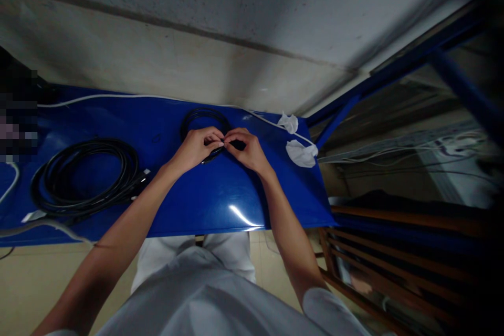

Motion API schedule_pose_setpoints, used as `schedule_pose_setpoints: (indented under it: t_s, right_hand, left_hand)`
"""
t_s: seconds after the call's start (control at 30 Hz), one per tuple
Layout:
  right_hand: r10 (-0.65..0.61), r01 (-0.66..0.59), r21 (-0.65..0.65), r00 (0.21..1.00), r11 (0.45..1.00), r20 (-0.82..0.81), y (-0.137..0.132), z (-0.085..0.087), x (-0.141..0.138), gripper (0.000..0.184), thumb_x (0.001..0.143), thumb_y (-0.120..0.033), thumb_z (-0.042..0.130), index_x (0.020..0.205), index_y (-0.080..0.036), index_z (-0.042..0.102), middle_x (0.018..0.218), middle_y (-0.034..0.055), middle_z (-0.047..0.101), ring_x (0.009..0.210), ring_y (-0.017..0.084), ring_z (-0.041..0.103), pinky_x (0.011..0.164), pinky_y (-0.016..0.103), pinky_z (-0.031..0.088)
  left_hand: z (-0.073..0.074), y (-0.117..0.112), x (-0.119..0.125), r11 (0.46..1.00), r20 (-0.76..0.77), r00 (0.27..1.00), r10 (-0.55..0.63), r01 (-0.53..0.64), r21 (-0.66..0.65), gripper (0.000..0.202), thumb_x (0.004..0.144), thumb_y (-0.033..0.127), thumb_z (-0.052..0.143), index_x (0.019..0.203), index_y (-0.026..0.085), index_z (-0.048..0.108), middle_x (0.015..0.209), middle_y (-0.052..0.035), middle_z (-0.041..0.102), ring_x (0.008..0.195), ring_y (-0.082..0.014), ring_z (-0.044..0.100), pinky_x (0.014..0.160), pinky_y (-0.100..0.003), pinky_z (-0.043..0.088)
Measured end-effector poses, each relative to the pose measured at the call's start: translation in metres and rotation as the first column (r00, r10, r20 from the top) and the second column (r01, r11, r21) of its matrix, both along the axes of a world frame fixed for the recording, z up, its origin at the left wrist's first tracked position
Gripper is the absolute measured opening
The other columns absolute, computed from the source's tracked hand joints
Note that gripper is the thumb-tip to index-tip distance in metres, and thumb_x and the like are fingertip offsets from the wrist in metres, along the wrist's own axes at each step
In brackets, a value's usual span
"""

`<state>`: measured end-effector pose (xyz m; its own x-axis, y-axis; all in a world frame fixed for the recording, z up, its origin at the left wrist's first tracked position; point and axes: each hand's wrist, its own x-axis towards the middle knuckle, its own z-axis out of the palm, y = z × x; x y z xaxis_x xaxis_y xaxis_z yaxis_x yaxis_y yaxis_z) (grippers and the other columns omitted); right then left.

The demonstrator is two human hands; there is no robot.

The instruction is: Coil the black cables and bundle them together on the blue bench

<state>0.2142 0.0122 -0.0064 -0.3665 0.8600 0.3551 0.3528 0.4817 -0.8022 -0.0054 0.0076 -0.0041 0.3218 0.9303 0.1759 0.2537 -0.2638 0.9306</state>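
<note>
A small coil of black cable [205, 117] lies on the blue table [205, 199], near its far edge. My left hand [196, 147] and my right hand [247, 148] meet at the coil's near side. Both hands have their fingers pinched together on the cable where the fingertips touch. What exactly sits between the fingertips is too small to make out. A larger coil of black cable [84, 176] rests on the table to the left, apart from both hands.
Two crumpled white tissues [301, 153] lie at the table's right end. A white cord [118, 96] runs along the far edge by the wall. Blue metal rack bars [397, 65] and wooden slats [394, 268] stand at the right. A blurred area is at far left.
</note>
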Motion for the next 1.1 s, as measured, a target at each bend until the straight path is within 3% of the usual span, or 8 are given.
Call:
schedule_pose_setpoints:
  t_s: [0.27, 0.43, 0.63, 0.83, 1.0, 1.1]
  right_hand:
    - [0.021, -0.022, -0.013, 1.0, 1.0, -0.016, -0.001, 0.001, 0.001, 0.007, 0.095, -0.028, 0.075, 0.091, -0.025, 0.08, 0.107, 0.0062, 0.08, 0.106, 0.026, 0.073, 0.107, 0.049, 0.054]
    - [0.008, -0.009, -0.03, 1.0, 1.0, -0.008, -0.001, 0.001, 0.0, 0.018, 0.101, -0.036, 0.072, 0.088, -0.026, 0.079, 0.103, 0.0056, 0.08, 0.103, 0.025, 0.073, 0.106, 0.049, 0.054]
    - [0.014, -0.014, -0.018, 1.0, 1.0, -0.008, 0.001, 0.0, 0.0, 0.019, 0.102, -0.036, 0.07, 0.089, -0.026, 0.078, 0.102, 0.0052, 0.08, 0.102, 0.025, 0.073, 0.105, 0.048, 0.053]
    - [-0.014, 0.014, 0.005, 1.0, 1.0, 0.023, 0.002, -0.001, 0.001, 0.018, 0.101, -0.033, 0.067, 0.087, -0.024, 0.074, 0.1, 0.0056, 0.079, 0.1, 0.024, 0.073, 0.102, 0.045, 0.054]
    - [0.015, -0.019, 0.05, 0.998, 0.999, 0.069, 0.004, -0.002, 0.001, 0.013, 0.101, -0.028, 0.065, 0.091, -0.025, 0.073, 0.105, 0.0058, 0.081, 0.123, 0.028, 0.071, 0.11, 0.048, 0.053]
    - [0.006, -0.017, 0.073, 0.987, 0.997, 0.159, 0.003, 0.0, 0.004, 0.01, 0.096, -0.023, 0.066, 0.09, -0.025, 0.073, 0.101, 0.0055, 0.08, 0.109, 0.027, 0.073, 0.103, 0.047, 0.053]
  left_hand:
    - [0.001, -0.002, 0.001, 0.993, -0.063, 0.998, -0.011, 0.018, 0.12, 0.008, 0.097, 0.027, 0.074, 0.1, 0.021, 0.079, 0.095, -0.0039, 0.08, 0.085, -0.0175, 0.074, 0.078, -0.029, 0.057]
    - [0.001, -0.003, 0.001, 0.981, -0.105, 0.994, -0.007, 0.027, 0.19, 0.008, 0.099, 0.025, 0.071, 0.098, 0.021, 0.078, 0.094, -0.0034, 0.076, 0.081, -0.0154, 0.07, 0.075, -0.029, 0.053]
    - [0.0, -0.002, 0.0, 0.984, -0.112, 0.994, -0.003, 0.022, 0.174, 0.007, 0.098, 0.025, 0.072, 0.096, 0.021, 0.078, 0.093, -0.0031, 0.076, 0.082, -0.016, 0.07, 0.074, -0.03, 0.051]
    - [0.007, -0.004, -0.002, 0.996, -0.133, 0.991, -0.03, 0.04, 0.079, 0.005, 0.094, 0.025, 0.074, 0.094, 0.022, 0.077, 0.09, -0.0027, 0.078, 0.081, -0.0173, 0.072, 0.073, -0.029, 0.052]
    - [0.012, -0.008, 0.0, 0.995, -0.11, 0.992, -0.061, 0.069, 0.069, 0.006, 0.093, 0.024, 0.071, 0.094, 0.022, 0.077, 0.09, -0.0032, 0.081, 0.082, -0.0182, 0.075, 0.077, -0.03, 0.057]
    - [0.01, -0.009, 0.002, 0.993, -0.126, 0.99, -0.065, 0.077, 0.085, 0.008, 0.093, 0.023, 0.07, 0.093, 0.023, 0.078, 0.09, -0.0036, 0.082, 0.082, -0.0196, 0.076, 0.077, -0.031, 0.058]
